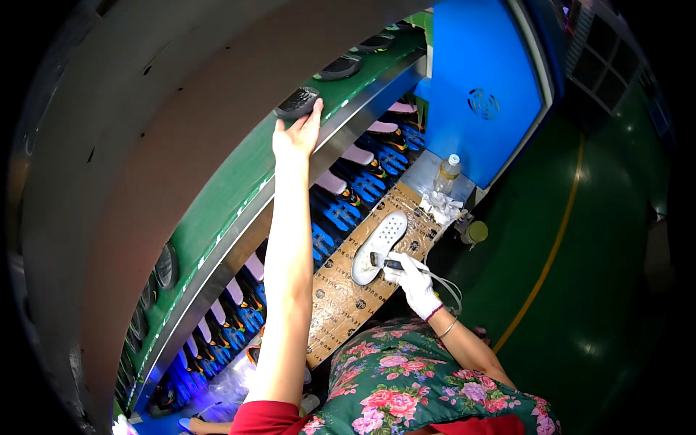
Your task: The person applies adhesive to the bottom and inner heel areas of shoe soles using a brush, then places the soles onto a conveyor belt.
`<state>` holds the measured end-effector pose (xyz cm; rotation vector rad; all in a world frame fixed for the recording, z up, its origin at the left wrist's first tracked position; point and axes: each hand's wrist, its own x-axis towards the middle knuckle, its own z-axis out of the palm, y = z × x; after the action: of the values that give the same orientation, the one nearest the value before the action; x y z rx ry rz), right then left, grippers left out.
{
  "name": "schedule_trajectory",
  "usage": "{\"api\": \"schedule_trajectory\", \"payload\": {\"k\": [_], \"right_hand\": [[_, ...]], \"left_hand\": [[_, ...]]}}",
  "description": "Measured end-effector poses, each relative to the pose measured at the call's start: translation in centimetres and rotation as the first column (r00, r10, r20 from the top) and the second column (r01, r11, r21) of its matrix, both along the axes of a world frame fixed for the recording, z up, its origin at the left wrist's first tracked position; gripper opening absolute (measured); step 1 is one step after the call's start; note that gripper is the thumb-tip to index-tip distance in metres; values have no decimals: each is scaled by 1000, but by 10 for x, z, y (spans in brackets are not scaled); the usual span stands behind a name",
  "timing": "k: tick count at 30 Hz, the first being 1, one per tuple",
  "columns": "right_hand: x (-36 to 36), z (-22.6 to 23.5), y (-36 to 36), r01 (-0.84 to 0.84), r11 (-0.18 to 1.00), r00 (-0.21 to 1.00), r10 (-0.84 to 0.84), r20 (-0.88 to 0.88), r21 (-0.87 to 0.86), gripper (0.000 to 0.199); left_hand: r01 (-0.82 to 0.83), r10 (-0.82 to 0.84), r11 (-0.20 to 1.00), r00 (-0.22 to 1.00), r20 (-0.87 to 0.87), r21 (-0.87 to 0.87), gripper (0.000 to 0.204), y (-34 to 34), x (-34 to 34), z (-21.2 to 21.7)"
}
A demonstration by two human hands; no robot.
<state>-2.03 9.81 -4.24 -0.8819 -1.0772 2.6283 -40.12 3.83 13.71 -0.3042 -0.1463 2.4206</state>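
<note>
My bare left hand (pixel 297 136) is stretched out to a dark shoe sole (pixel 298 102) on the green conveyor belt (pixel 246 156). Its thumb and fingers are round the near end of that sole. In a white glove, my right hand (pixel 413 281) grips a brush (pixel 378 259) with a dark handle and a thin tube trailing from it. The brush head touches a white shoe sole (pixel 367 255) with rows of small holes at its far end. That sole lies on a brown printed board (pixel 337 304) in front of me.
Below the belt stand several shoes (pixel 357 154) with pink tops on blue holders. More dark soles (pixel 339 68) ride the belt. By the blue machine panel (pixel 482 65) are a bottle (pixel 448 172), crumpled white paper (pixel 440 206) and a yellow-green-topped container (pixel 475 232).
</note>
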Motion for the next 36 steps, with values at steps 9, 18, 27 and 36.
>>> {"api": "schedule_trajectory", "payload": {"k": [9,18,27,36], "right_hand": [[-5,-5,-1,-67,984,998,68,-3,165,39],[-19,-24,-25,-151,984,987,145,75,89,44],[-34,-19,-47,-237,964,971,229,71,123,54],[-38,3,-47,-190,977,980,194,-34,94,41]], "left_hand": [[-246,-139,707,871,-471,-663,53,-41,91,7],[-694,-134,-710,299,-945,-119,24,-366,149,16],[-756,-189,-567,505,-842,-327,16,-417,195,-11],[-698,202,-687,86,-976,-204,20,-487,331,1]]}}
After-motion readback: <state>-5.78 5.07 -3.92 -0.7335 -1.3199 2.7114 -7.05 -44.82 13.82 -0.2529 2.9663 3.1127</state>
